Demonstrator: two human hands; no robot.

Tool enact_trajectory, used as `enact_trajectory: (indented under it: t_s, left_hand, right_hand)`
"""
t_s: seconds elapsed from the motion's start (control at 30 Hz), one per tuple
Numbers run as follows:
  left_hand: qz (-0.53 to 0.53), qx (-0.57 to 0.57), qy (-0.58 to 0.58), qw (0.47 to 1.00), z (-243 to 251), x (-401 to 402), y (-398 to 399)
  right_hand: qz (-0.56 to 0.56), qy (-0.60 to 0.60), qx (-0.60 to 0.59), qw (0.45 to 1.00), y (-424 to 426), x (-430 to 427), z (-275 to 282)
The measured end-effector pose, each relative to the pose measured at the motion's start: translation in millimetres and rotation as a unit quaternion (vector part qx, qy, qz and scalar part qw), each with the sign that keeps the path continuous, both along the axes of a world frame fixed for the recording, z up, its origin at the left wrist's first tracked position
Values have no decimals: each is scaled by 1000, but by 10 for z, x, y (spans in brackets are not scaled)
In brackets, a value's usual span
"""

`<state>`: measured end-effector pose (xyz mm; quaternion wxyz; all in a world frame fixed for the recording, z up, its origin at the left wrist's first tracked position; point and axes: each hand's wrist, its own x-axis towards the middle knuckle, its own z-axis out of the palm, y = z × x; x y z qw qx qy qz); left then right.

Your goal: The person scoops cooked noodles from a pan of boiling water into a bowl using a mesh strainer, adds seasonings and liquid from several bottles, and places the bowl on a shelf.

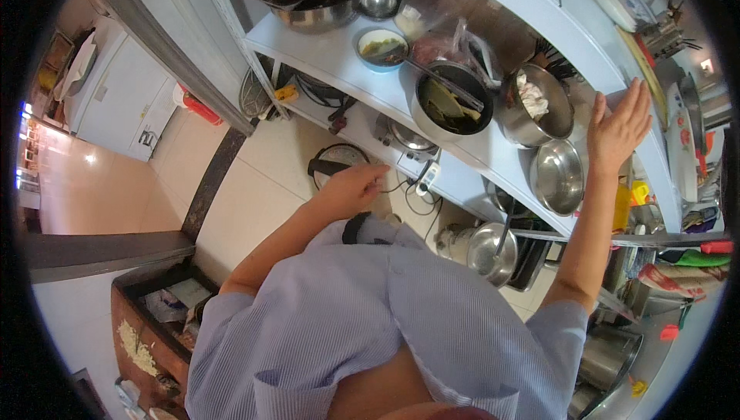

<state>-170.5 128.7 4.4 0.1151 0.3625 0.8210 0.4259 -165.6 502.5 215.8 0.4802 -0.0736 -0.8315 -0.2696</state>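
My right hand (pixel 620 125) reaches up on the right with its fingers apart and lies against or just in front of the upper shelf's edge (pixel 607 44); whether it touches cannot be told. It holds nothing visible. My left hand (pixel 355 188) hangs in front of my shirt with the fingers curled; nothing shows in it. On the middle shelf (pixel 370 87) stand a pot with dark green leaves (pixel 442 102) and tongs across its rim, a steel pot holding white pieces (pixel 537 105), a steel bowl (pixel 558 177) and a small bowl of greenish food (pixel 381 48).
Under the shelf lie a power strip (pixel 429 176) and loose cables on the bottom shelf and floor. A steel pan (pixel 492 253) stands low at the right. A round lidded object (pixel 341 159) rests on the floor. A brown container (pixel 153 327) stands at lower left.
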Motion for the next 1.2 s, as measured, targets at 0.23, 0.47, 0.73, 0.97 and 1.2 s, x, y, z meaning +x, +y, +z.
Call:
enact_trajectory:
  t_s: [0.23, 0.47, 0.73, 0.97, 1.2]
  left_hand:
    - [225, -43, -152, 962, -677, 227, -872]
    - [142, -7, 34, 989, -311, -250, -181]
    - [18, 215, 283, 934, 668, -766, 742]
    - [-135, 273, 456, 836, 1723, -777, 1074]
    - [-86, 242, 463, 848, 2592, -877, 1266]
  right_hand:
    - [39, 55, -3, 998, 60, -82, -67]
    - [67, 97, -64, 991, 112, -63, -60]
    - [129, 137, -66, 980, -103, -85, 21]
    - [133, 99, -94, 982, -131, 36, 91]
    - [150, 67, -123, 979, -132, 69, 122]
